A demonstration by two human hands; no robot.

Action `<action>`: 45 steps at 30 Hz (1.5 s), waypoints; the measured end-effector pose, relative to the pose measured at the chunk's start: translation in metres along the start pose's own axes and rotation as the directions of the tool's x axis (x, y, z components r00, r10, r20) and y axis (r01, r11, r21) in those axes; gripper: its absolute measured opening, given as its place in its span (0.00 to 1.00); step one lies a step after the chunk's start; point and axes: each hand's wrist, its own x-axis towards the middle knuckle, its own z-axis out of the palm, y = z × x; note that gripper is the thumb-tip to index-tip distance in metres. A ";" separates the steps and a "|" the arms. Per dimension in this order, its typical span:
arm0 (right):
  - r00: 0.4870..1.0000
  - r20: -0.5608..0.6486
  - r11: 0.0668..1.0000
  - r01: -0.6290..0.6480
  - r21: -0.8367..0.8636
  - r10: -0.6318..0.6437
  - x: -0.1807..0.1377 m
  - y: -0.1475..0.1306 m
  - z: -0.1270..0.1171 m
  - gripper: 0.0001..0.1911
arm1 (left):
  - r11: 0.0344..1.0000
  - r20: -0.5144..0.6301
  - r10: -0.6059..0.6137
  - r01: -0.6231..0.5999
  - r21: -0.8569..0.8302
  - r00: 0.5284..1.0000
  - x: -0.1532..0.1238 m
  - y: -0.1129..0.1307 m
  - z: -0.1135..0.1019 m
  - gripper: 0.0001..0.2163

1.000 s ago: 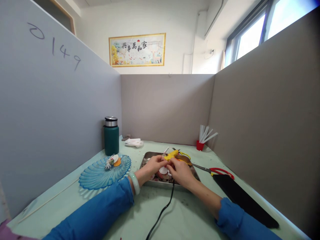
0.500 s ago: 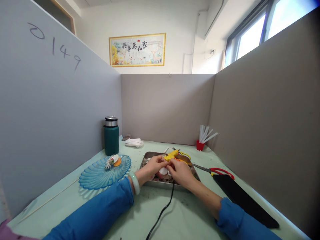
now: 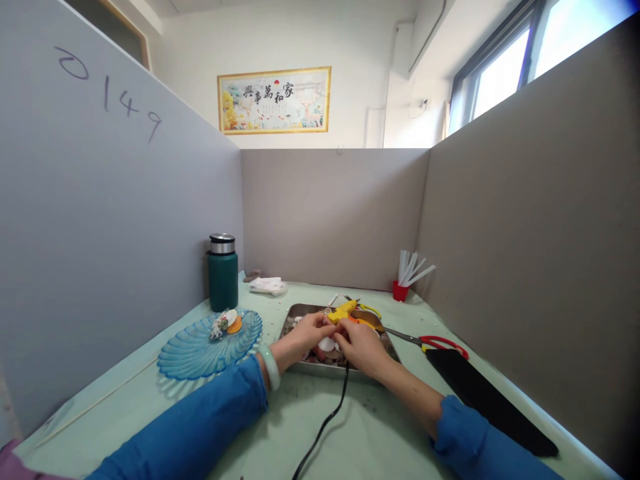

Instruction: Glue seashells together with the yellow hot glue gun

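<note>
Both hands meet over a metal tray (image 3: 295,313) that holds several shells. My right hand (image 3: 363,347) is wrapped round a yellow glue gun (image 3: 344,310), whose black cord (image 3: 325,420) runs toward me across the table. My left hand (image 3: 306,332) is pinched beside the gun's nozzle on a small piece I cannot make out. A pale bangle (image 3: 271,365) sits on my left wrist. A white shell (image 3: 327,343) lies in the tray just below my fingers.
A blue glass plate (image 3: 200,357) with a small shell ornament (image 3: 224,323) lies left. Behind it stands a green flask (image 3: 223,272). Red-handled scissors (image 3: 430,342), a black case (image 3: 485,397), a red cup of glue sticks (image 3: 403,287) sit right. Partition walls enclose the table.
</note>
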 end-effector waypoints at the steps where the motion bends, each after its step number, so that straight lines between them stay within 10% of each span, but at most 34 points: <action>1: 1.000 0.000 1.000 0.000 -0.003 0.000 0.000 0.000 0.000 0.12 | 1.000 -0.001 -0.003 0.003 -0.001 1.000 0.000 0.000 0.000 0.15; 45: 0.995 0.081 0.998 0.055 -0.015 -0.054 0.002 0.006 0.006 0.11 | 0.927 -0.027 0.044 -0.031 0.375 0.999 0.004 -0.007 -0.001 0.10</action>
